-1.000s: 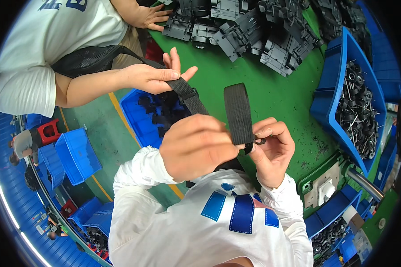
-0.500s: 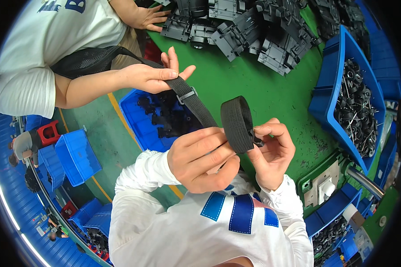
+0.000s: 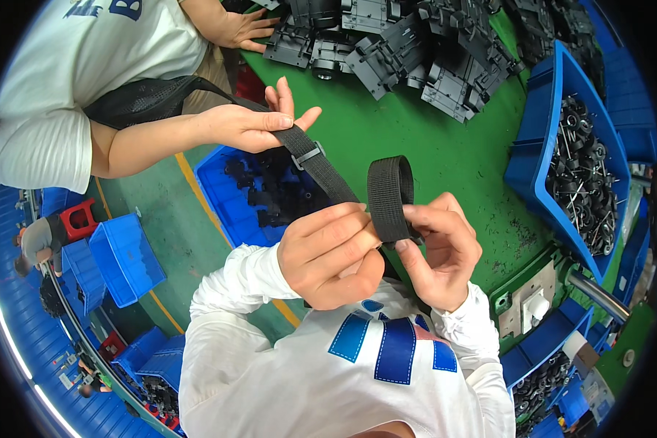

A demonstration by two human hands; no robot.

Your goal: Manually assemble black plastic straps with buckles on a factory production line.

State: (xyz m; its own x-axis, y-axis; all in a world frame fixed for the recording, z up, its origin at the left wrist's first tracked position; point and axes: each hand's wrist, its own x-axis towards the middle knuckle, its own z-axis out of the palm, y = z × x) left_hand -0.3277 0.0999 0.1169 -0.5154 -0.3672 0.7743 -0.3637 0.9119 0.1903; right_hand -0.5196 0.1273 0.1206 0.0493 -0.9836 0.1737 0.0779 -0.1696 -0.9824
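A black webbing strap (image 3: 325, 173) runs from a co-worker's hand (image 3: 259, 128) at the upper left down to my own hands. It carries a grey slide buckle (image 3: 308, 155) partway along. Near my fingers the strap curls up into a loop (image 3: 384, 197). My left hand (image 3: 332, 255) is closed on the strap at the loop's left side. On the other side, my right hand (image 3: 442, 252) pinches the loop's lower right part, where a small dark piece shows between thumb and fingers; its shape is mostly hidden.
Black plastic chassis-like parts (image 3: 394, 55) are piled at the back of the green table (image 3: 445, 157). A blue bin (image 3: 536, 157) of small wheeled parts stands right, above a metal fixture (image 3: 529, 306). Another blue bin (image 3: 215, 190) with black parts sits left. The co-worker's other hand (image 3: 244, 31) rests near the pile.
My right hand has shifted slightly, its fingers closing in on the loop's lower right. The loop has turned a little and stands more upright. The co-worker's hands stay nearly still.
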